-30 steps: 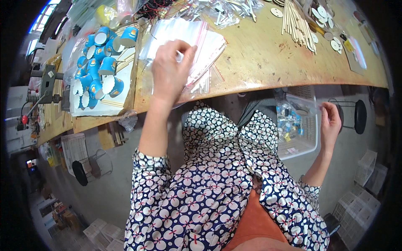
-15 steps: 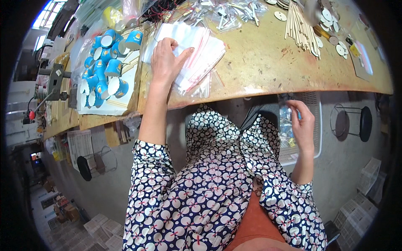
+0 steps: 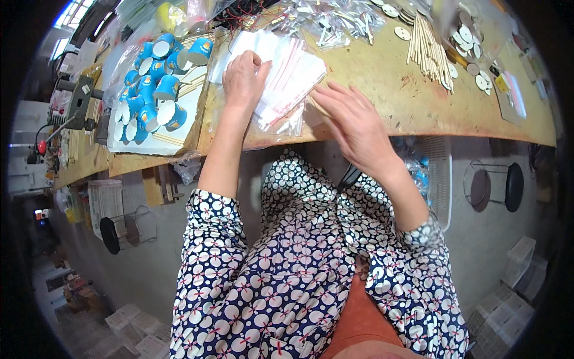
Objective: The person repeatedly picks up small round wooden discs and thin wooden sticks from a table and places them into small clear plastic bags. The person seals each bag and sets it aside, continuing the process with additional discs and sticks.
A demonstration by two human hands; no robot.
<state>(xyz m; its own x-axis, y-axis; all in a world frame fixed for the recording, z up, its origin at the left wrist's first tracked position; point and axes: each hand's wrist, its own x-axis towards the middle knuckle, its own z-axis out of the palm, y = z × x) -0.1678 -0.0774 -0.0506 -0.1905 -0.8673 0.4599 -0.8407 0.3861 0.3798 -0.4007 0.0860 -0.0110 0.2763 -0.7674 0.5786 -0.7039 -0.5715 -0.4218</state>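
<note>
Stained table (image 3: 382,107) shows beneath the fanned bags (image 3: 287,78); cups (image 3: 166,88) crowd to their left, sticks (image 3: 426,54) lie to their right. The left hand (image 3: 244,78) is on the bags' left part, fingers curled. The right hand (image 3: 354,122), over the crate (image 3: 443,182) a moment ago, has come to the bags' right edge, fingers stretched. The hands stay apart, yet both now attend to the bags; whether either grips one, I cannot tell.

No writing can be read. Left of the white plastic bags (image 3: 289,73), some blue paper cups (image 3: 166,88) bear small orange-and-white printed marks (image 3: 207,45) on their sides, too small to make out.
</note>
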